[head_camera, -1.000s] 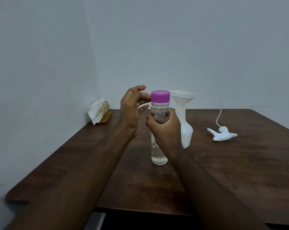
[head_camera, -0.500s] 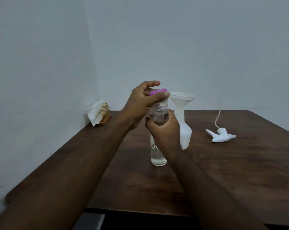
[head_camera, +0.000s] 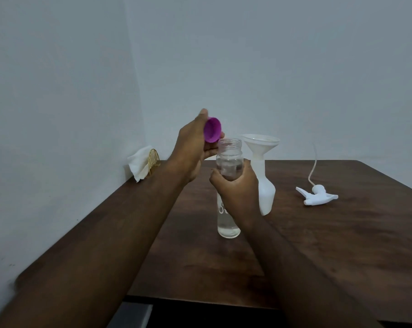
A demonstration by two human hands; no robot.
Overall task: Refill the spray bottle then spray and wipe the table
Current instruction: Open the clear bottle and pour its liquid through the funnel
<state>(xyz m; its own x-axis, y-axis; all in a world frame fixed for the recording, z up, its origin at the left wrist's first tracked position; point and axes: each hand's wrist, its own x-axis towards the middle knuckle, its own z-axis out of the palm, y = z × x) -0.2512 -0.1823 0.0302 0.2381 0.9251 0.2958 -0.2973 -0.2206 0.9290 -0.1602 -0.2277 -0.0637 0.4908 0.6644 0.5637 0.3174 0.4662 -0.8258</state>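
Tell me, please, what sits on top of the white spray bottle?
A white funnel sits in the neck of the spray bottle. The right hand covers part of the bottle's side, and its opaque wall hides any contents.

A gold wire holder (head_camera: pixel 154 158) stands by the wall (head_camera: pixel 58 95).

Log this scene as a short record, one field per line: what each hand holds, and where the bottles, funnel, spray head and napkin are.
left hand: holds the purple cap, off and beside the bottle's mouth
right hand: grips the clear bottle, upright on the table, uncapped
spray bottle: white, upright behind the right hand
funnel: in the spray bottle's neck
spray head: lying on the table, to the right
napkin: in a gold holder, far left
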